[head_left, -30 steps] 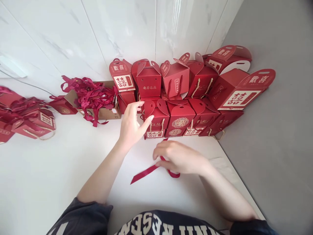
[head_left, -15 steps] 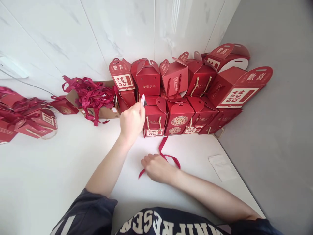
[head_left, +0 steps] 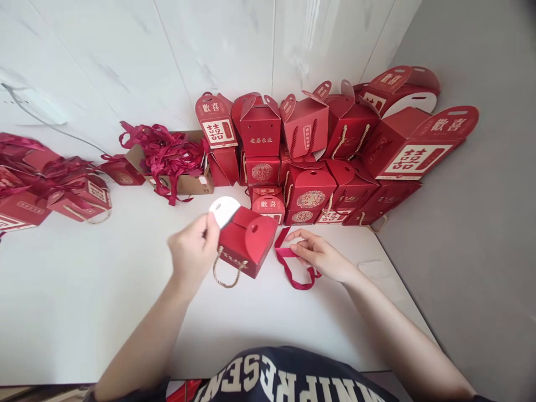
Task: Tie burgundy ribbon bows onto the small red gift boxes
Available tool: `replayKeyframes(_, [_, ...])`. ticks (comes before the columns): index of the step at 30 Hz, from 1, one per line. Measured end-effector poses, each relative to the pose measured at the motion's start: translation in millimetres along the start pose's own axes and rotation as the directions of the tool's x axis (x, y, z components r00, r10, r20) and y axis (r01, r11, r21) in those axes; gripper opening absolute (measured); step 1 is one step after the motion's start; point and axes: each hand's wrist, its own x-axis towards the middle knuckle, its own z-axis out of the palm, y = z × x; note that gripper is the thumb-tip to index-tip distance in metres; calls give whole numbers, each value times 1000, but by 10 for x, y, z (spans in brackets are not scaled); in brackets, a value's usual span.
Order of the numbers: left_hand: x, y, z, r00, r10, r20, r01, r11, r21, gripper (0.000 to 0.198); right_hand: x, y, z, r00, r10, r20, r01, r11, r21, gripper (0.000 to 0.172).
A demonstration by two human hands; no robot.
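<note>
My left hand [head_left: 193, 248] pinches the raised flap of a red gift box [head_left: 247, 240]. The flap shows its white inner side, and the box hangs tilted in front of the stack, its beige rope handle [head_left: 228, 276] drooping on the near side. To the right of it, my right hand [head_left: 320, 254] has its fingers closed on a dark red ribbon [head_left: 299, 279]. The ribbon curls in a loop below the fingers, just in front of the stacked boxes.
Stacked red gift boxes [head_left: 312, 187] line the wall up to a grey panel [head_left: 469, 234]. A cardboard box [head_left: 196, 184] heaped with red ribbons [head_left: 167, 159] stands left of them. Ribbon-tied boxes [head_left: 79, 195] sit at far left. A pale flat sheet [head_left: 377, 276] lies at right.
My left hand has pulled a red box from the front of the stack, leftward and nearer. My right hand has moved right and up with the ribbon. The view has shifted slightly.
</note>
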Motion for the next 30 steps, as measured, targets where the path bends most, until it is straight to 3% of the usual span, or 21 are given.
replayKeyframes(2, [-260, 18, 145, 994, 30, 105, -29, 1000, -12, 32, -45, -28, 8, 987, -58, -152, 36, 989, -143, 27])
replayKeyframes(4, [-447, 36, 248, 986, 8, 168, -3, 1000, -28, 8, -99, -95, 63, 960, -137, -246, 62, 955, -290, 26])
replayKeyframes(5, [-504, 40, 278, 985, 8, 171, -3, 1000, -31, 15, -130, -140, 110, 952, -178, -250, 84, 935, -345, 26])
replayKeyframes(6, [-537, 39, 295, 987, 30, 158, -24, 999, -41, 22, -162, -190, 167, 949, -225, -221, 125, 912, -391, 26])
replayKeyframes(8, [-546, 19, 301, 977, 159, 141, -149, 986, -81, 20, -220, -283, 310, 940, -323, -111, 239, 852, -465, 26])
replayKeyframes(10, [-516, -13, 290, 930, 331, 158, -309, 940, -146, 13, -250, -342, 463, 917, -398, 32, 349, 758, -551, 28])
replayKeyframes(11, [-499, -29, 285, 907, 385, 174, -354, 917, -181, 15, -250, -352, 530, 915, -399, 57, 352, 724, -593, 30])
replayKeyframes(13, [-476, -53, 280, 887, 418, 198, -371, 899, -235, 20, -220, -333, 622, 940, -339, -32, 240, 726, -645, 36])
replayKeyframes(16, [-476, -71, 287, 885, 394, 249, -325, 905, -274, 15, -138, -235, 625, 957, -192, -219, 49, 847, -529, 38])
replayKeyframes(19, [-499, -71, 301, 854, 414, 315, -333, 900, -282, 11, -73, -104, 525, 979, -137, -152, 110, 978, -176, 28])
replayKeyframes(22, [-524, -56, 309, 819, 425, 385, -332, 899, -286, 15, -48, 17, 440, 983, -148, -105, 161, 977, 136, 31])
replayKeyframes(30, [-543, -13, 313, 758, 409, 508, -272, 906, -323, 26, -58, 47, 441, 985, -155, -77, 166, 970, 177, 28])
